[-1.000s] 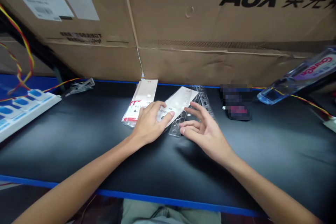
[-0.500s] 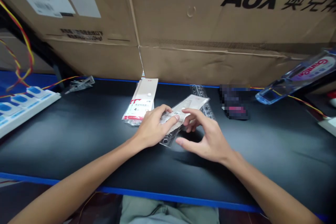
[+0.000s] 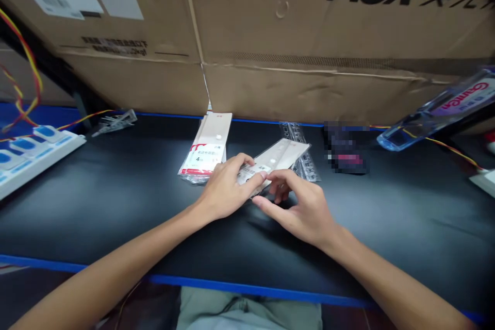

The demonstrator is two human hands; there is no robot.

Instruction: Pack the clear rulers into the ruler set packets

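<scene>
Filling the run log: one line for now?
left hand: holds packet | right hand: at packet's near edge | packet stack: on table

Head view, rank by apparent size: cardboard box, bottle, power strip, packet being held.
1. Cardboard box
2. Bottle and power strip: too close to rank, both run out of frame
3. Held packet, partly covered

Slim pale packet (image 3: 281, 156), glossy, aslant

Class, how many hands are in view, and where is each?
2: the left hand on the near end of the pale packet, the right hand beside it at the packet's right edge. No others show.
</scene>
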